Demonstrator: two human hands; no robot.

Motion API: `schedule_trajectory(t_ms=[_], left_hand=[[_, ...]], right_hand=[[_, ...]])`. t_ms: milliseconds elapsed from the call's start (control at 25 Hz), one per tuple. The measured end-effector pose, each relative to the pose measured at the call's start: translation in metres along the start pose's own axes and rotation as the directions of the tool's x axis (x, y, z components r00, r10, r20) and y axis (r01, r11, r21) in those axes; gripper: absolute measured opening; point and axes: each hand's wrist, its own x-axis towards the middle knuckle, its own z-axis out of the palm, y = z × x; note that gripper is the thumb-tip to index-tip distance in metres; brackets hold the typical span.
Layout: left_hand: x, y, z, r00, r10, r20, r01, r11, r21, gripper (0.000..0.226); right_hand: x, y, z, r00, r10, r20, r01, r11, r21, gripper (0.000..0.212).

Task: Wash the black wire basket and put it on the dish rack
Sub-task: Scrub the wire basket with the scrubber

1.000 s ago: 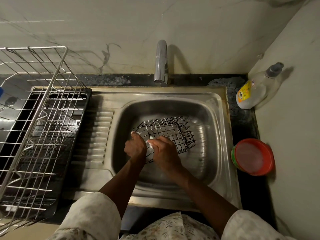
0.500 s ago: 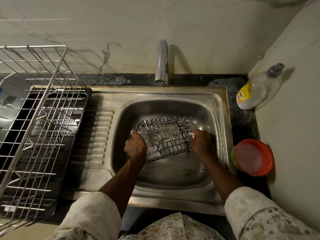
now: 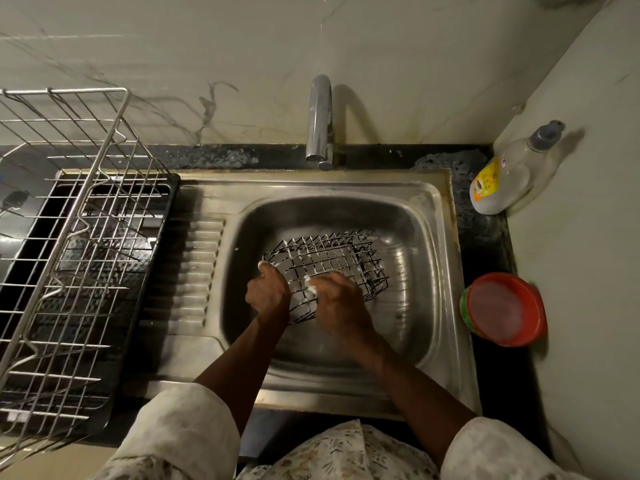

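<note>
The black wire basket (image 3: pixel 332 261) lies tilted inside the steel sink (image 3: pixel 429 244), flecked with white suds. My left hand (image 3: pixel 268 292) grips its near left corner. My right hand (image 3: pixel 337 301) is on the basket's near side beside the left hand, fingers curled round something small and sudsy that rubs the wires; what it is stays hidden. The dish rack (image 3: pixel 69 244), a silver wire frame on a black drip tray, stands left of the sink.
The tap (image 3: pixel 320 123) rises behind the sink with no water running. A dish soap bottle (image 3: pixel 502 178) leans in the back right corner. A red bowl (image 3: pixel 504 310) sits on the dark counter right of the sink. Walls close in behind and at right.
My right hand has swept back from the basket's right end to its near left side, next to my left hand. The left hand kept its grip.
</note>
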Motion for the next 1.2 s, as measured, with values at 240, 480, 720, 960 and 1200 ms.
schedule_trajectory(t_ms=[240,480,720,960,1200], left_hand=[[-0.001,-0.002,-0.001,1.0,-0.016,0.014,0.016,1.0,-0.021,0.068],[-0.002,0.002,-0.001,1.0,0.002,0.007,-0.002,1.0,0.003,0.066],[-0.005,0.004,0.001,1.0,-0.02,-0.014,0.019,0.998,-0.056,0.065],[-0.006,-0.004,0.003,0.997,-0.077,-0.003,0.076,0.992,-0.102,0.068],[-0.006,-0.005,0.004,0.996,-0.087,-0.016,0.085,0.989,-0.12,0.068]], right_hand=[[0.012,0.089,-0.038,0.885,0.452,-0.111,-0.465,0.865,-0.189,0.037],[0.004,0.086,-0.042,0.859,0.506,-0.076,-0.508,0.829,-0.232,0.035],[-0.023,-0.001,-0.011,0.991,0.128,0.033,-0.127,0.992,-0.024,0.023],[-0.025,-0.001,-0.01,0.997,0.076,0.0,-0.076,0.997,0.02,0.019],[0.005,0.076,-0.026,0.915,0.396,-0.075,-0.402,0.908,-0.115,0.024]])
